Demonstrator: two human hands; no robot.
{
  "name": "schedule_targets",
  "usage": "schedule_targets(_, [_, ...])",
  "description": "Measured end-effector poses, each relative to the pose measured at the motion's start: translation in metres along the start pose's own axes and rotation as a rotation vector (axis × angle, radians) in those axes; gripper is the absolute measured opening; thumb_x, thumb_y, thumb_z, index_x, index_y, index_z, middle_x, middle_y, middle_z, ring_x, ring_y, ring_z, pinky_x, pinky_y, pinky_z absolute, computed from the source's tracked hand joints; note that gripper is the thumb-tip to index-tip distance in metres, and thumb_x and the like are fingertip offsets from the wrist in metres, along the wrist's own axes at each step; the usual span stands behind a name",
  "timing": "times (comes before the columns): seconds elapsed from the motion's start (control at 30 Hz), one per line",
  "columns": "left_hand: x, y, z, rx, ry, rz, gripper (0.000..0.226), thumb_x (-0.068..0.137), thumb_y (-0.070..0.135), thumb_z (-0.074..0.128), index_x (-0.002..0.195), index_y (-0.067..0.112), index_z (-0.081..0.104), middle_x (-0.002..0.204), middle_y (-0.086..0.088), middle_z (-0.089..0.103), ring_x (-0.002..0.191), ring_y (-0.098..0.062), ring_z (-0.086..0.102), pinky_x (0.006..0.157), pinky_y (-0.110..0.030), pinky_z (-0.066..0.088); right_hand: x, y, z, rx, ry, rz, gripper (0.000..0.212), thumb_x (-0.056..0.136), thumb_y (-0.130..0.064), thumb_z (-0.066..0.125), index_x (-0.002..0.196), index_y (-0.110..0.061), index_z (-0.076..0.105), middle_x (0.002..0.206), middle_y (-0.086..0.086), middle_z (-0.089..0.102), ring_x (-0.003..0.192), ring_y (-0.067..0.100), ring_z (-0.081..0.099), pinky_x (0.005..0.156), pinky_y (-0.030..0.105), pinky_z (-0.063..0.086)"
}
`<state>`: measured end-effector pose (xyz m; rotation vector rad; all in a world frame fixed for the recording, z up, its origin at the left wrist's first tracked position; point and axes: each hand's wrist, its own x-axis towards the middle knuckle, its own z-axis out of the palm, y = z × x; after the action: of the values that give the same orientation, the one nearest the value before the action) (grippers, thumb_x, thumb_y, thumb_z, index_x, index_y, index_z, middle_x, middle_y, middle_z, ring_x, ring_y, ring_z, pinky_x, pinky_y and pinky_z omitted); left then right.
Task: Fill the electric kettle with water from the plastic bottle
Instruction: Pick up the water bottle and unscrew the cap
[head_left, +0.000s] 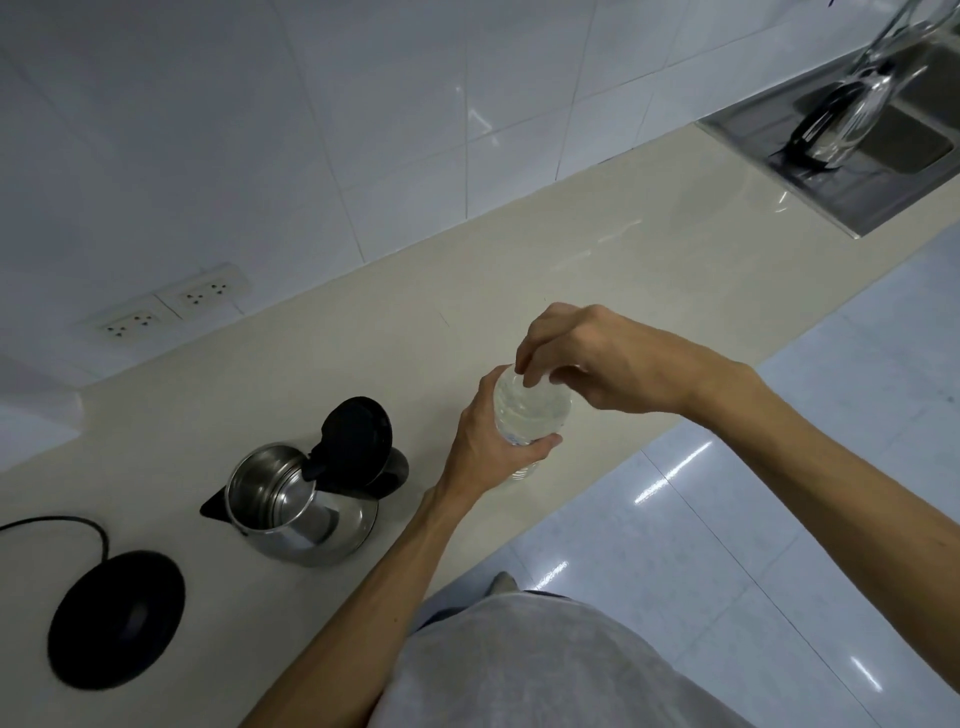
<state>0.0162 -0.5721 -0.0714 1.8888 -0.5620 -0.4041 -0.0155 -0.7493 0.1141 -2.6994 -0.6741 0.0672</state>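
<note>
Left hand (485, 441) grasps water-filled plastic bottle (527, 410); right hand (587, 358) pinches its top, apparently the cap. Left of bottle, kettle (291, 504) stands open, empty.

Landmark: we take the steel sink (852, 171), set into the bench (571, 270) at its far right end.
Faucet: we see a chrome faucet (852, 111) rising over the sink's basin.
Bench: pale and glossy, it runs leftward from the sink.
Wall: white tiled wall (260, 130) stands behind the bench, left of the sink.
Sockets: two wall outlets (171, 306) sit side by side, well left of the sink.
Floor: shiny pale tiled floor (779, 519) lies below the sink.
</note>
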Motion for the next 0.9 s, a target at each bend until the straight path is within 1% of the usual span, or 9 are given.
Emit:
schedule_targets(0.1, [-0.001,-0.001,0.000,-0.016,0.003,0.028,0.097,0.064,0.025,0.102,0.141,0.032,0.044,0.130,0.031,0.054,0.117,0.020,0.053,0.095,-0.005,0.046,-0.007,0.021,-0.002,0.091,0.199,0.090,0.028,0.081,0.006,0.077,0.104,-0.010,0.079,0.112,0.001,0.076,0.104,0.018,0.065,0.088,0.028,0.052])
schedule_targets(0.2, [0.000,0.001,-0.001,-0.015,0.004,0.011,0.098,0.062,0.036,0.101,0.141,0.036,0.043,0.132,0.033,0.055,0.119,0.017,0.054,0.099,-0.013,0.051,-0.022,0.069,0.045,0.147,0.341,0.430,0.033,0.079,0.001,0.082,0.110,-0.009,0.077,0.110,0.007,0.074,0.092,0.020,0.067,0.084,0.033,0.057])
schedule_targets(0.3, [0.000,0.002,-0.001,-0.031,0.001,0.011,0.096,0.064,0.032,0.100,0.140,0.036,0.042,0.129,0.030,0.056,0.116,0.016,0.056,0.095,-0.010,0.048,-0.044,0.110,0.127,0.212,0.188,0.789,0.034,0.081,-0.008,0.084,0.114,-0.003,0.075,0.107,0.016,0.072,0.095,0.033,0.070,0.085,0.032,0.052])
schedule_targets(0.4, [-0.002,-0.001,0.000,-0.030,-0.004,-0.011,0.096,0.063,0.031,0.101,0.139,0.039,0.042,0.129,0.030,0.057,0.116,0.016,0.056,0.094,-0.006,0.046,-0.067,0.119,0.202,0.273,0.085,0.946,0.033,0.084,-0.009,0.080,0.115,-0.001,0.074,0.111,0.019,0.073,0.102,0.036,0.068,0.088,0.031,0.048])
schedule_targets(0.5, [-0.001,0.002,-0.001,-0.023,-0.002,-0.030,0.096,0.060,0.037,0.101,0.133,0.051,0.041,0.127,0.034,0.058,0.116,0.015,0.058,0.095,-0.008,0.047,-0.079,0.118,0.239,0.327,0.143,0.986,0.028,0.086,-0.004,0.073,0.114,0.000,0.073,0.115,0.019,0.073,0.103,0.037,0.068,0.089,0.038,0.053])
schedule_targets(0.6, [-0.002,-0.001,-0.001,-0.029,-0.010,-0.053,0.101,0.061,0.031,0.104,0.140,0.042,0.042,0.133,0.031,0.057,0.121,0.011,0.057,0.099,-0.011,0.047,-0.082,0.121,0.257,0.304,0.158,0.935,0.023,0.086,-0.002,0.071,0.108,0.002,0.075,0.109,0.019,0.075,0.097,0.038,0.068,0.082,0.032,0.049])
schedule_targets(0.73, [-0.007,-0.014,-0.003,-0.017,-0.028,-0.113,0.102,0.061,0.027,0.104,0.140,0.041,0.042,0.135,0.034,0.053,0.122,0.021,0.053,0.096,-0.002,0.042,-0.083,0.129,0.260,0.307,0.166,0.850,0.025,0.086,-0.011,0.074,0.110,-0.006,0.076,0.110,0.013,0.077,0.099,0.036,0.069,0.083,0.027,0.045])
schedule_targets(0.83, [-0.014,-0.031,-0.007,-0.020,-0.040,-0.179,0.107,0.060,0.035,0.104,0.150,0.028,0.046,0.145,0.019,0.058,0.136,0.000,0.055,0.102,-0.009,0.046,-0.077,0.114,0.238,0.428,0.336,0.822,0.032,0.089,-0.014,0.072,0.121,-0.018,0.074,0.129,0.006,0.072,0.118,0.027,0.066,0.099,0.039,0.052])
schedule_targets(0.9, [-0.016,-0.043,-0.008,-0.003,-0.042,-0.219,0.113,0.057,0.045,0.102,0.153,0.027,0.044,0.151,0.012,0.056,0.142,-0.008,0.053,0.113,-0.022,0.047,-0.072,0.087,0.207,0.728,0.490,0.842,0.038,0.091,-0.014,0.071,0.128,-0.023,0.069,0.135,-0.002,0.068,0.127,0.018,0.061,0.105,0.042,0.050])
